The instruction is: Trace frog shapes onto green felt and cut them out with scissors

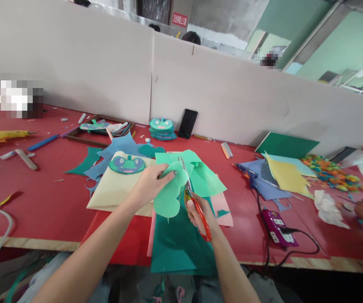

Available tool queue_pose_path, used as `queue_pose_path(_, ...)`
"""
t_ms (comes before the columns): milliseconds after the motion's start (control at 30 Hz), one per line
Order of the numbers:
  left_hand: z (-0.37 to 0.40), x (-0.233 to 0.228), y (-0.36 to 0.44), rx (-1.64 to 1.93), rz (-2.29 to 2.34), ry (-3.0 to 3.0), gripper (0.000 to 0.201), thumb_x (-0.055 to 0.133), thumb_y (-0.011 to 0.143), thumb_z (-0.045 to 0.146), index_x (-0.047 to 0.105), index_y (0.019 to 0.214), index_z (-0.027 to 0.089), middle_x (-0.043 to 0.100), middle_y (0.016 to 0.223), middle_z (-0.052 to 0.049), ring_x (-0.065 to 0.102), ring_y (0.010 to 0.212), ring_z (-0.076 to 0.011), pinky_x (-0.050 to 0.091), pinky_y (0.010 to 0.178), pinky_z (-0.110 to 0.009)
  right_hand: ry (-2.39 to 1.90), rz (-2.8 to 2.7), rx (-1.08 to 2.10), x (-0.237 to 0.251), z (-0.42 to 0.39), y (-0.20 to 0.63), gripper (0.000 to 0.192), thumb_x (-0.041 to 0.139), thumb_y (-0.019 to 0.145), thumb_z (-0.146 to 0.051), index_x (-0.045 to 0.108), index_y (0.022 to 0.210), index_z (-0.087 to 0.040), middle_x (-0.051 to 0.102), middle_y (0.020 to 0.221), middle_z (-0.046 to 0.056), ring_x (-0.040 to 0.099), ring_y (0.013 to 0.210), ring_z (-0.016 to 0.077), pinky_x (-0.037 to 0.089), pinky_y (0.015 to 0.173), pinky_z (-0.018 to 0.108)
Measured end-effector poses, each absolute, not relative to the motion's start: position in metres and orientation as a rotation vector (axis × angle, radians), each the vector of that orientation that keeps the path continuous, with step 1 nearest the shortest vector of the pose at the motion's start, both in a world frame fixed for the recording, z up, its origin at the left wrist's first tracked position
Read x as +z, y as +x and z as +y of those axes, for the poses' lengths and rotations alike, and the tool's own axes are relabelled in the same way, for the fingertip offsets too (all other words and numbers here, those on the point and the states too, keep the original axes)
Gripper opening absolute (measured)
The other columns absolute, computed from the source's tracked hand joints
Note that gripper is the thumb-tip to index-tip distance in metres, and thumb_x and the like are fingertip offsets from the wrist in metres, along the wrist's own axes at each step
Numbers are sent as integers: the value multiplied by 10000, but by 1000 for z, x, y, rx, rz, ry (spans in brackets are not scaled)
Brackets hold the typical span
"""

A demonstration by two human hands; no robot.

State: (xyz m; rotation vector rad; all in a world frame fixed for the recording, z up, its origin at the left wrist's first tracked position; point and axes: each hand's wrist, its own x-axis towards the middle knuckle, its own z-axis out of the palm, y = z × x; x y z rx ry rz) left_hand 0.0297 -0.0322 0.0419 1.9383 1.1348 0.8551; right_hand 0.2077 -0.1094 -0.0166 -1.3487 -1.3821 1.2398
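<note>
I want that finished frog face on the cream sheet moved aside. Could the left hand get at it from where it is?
Probably yes, once free. The frog face lies uncovered on the cream sheet, just beyond the left hand, but that hand is pinching the light green piece.

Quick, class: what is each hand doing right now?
Left hand: closed, pinching the light green foam sheet.
Right hand: closed around the red-handled scissors, blades in the sheet.

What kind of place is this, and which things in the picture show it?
Probably a shared craft workshop. The right hand cuts light green felt with red-handled scissors; finished frog faces are stacked by the partition, and coloured scraps cover the red table.
</note>
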Motion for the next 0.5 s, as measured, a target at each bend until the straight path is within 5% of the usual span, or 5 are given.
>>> queue_pose_path(500, -28, 45, 24, 918, 1162, 1942, 308, 423, 851, 424, 490, 667, 187, 463, 636, 34, 436, 615, -115, 334, 567, -243, -1408, -1385, 1134, -17, -110, 208, 451, 485, 768, -647, 409, 705, -207, 284, 460, -87, 255, 379, 56, 206, 364, 204)
